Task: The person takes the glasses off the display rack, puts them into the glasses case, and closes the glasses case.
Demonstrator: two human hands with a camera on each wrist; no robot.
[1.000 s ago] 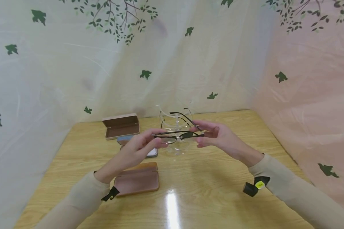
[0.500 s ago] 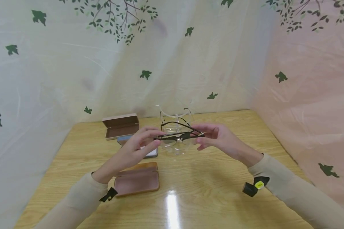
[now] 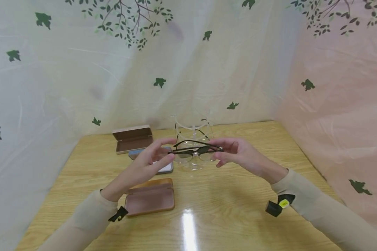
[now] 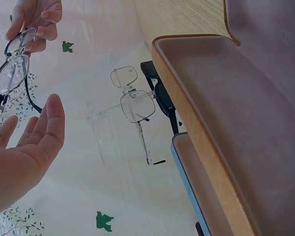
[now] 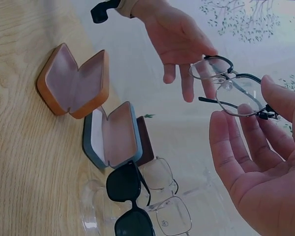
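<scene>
Black-topped half-rim eyeglasses (image 3: 183, 152) are held in the air over the table between both hands. Thumb and fingers of my left hand (image 3: 150, 158) pinch the frame's left end. On the other end, my right hand (image 3: 242, 155) pinches near the hinge, thumb in front. Both temples lie folded or nearly folded behind the lenses. In the right wrist view the eyeglasses (image 5: 238, 101) show clear lenses, with the right fingers spread beneath them. Just behind stands a clear display stand (image 3: 194, 131) with wire-rim glasses (image 5: 173, 216) and black sunglasses (image 5: 124, 183) on it.
Left of the stand, three open glasses cases line the wooden table (image 3: 238, 216): a brown-lined one (image 3: 133, 144) at the back, a blue one (image 3: 167, 169) and an orange-brown one (image 3: 150, 201) nearest. A patterned curtain (image 3: 188, 69) hangs behind.
The right-side temple has swung down and inward behind the lenses. The left hand's fingers have shifted slightly left on the frame, while the right hand has hardly moved.
</scene>
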